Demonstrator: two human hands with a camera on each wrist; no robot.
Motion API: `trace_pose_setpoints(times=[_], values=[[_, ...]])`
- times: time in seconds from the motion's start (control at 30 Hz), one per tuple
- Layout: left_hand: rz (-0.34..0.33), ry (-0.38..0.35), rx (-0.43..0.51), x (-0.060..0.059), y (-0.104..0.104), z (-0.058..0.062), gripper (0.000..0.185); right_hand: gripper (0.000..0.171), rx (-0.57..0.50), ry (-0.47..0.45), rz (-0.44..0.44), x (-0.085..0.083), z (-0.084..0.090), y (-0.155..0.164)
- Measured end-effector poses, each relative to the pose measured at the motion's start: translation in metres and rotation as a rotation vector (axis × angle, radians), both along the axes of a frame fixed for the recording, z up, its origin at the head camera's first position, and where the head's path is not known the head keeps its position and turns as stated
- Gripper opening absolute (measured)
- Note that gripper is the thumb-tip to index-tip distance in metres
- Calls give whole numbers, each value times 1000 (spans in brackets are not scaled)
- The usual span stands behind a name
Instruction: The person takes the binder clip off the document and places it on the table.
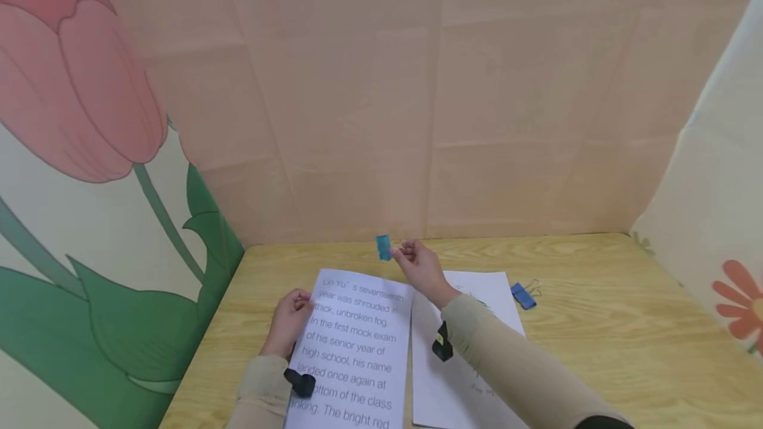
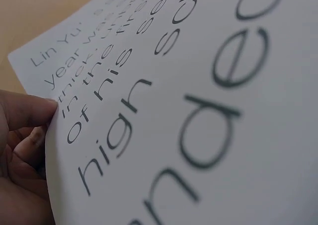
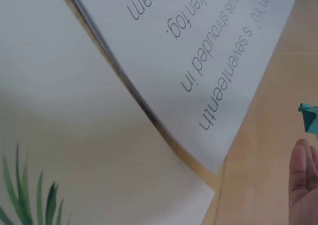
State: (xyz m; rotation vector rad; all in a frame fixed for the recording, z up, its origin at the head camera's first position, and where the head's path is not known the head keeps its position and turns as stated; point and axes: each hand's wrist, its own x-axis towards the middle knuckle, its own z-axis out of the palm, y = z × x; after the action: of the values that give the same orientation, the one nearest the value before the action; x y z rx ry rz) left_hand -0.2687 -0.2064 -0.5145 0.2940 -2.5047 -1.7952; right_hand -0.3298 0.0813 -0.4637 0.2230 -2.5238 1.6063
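Observation:
Printed sheets of paper (image 1: 352, 349) with large black text lie at the front middle of the table. My left hand (image 1: 287, 323) holds their left edge, which lifts and curves a little in the left wrist view, with a fingertip (image 2: 42, 111) right at the margin. Above the far right corner of the sheets, my right hand (image 1: 422, 271) pinches a teal binder clip (image 1: 383, 247) by its wire handles, its body pointing left. The right wrist view catches only part of this clip (image 3: 310, 120) and of the fingers (image 3: 300, 170) at its right edge.
A second white sheet (image 1: 435, 376) with a green plant drawing lies to the right, partly under my right forearm. Beyond it rests a blue binder clip (image 1: 524, 296) with wire handles. A pinkish cloth backdrop (image 1: 441, 118) rises behind the wooden table (image 1: 626, 323).

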Motion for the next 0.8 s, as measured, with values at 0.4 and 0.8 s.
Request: trace_pose_setpoints(times=[0.4,0.8], values=[[48,-30,8,6,-3,-1,14,50,29,-51,-16,2,-2,24],[91,-79,-4,4,-3,-1,18,58,101,-90,-42,11,-6,50]])
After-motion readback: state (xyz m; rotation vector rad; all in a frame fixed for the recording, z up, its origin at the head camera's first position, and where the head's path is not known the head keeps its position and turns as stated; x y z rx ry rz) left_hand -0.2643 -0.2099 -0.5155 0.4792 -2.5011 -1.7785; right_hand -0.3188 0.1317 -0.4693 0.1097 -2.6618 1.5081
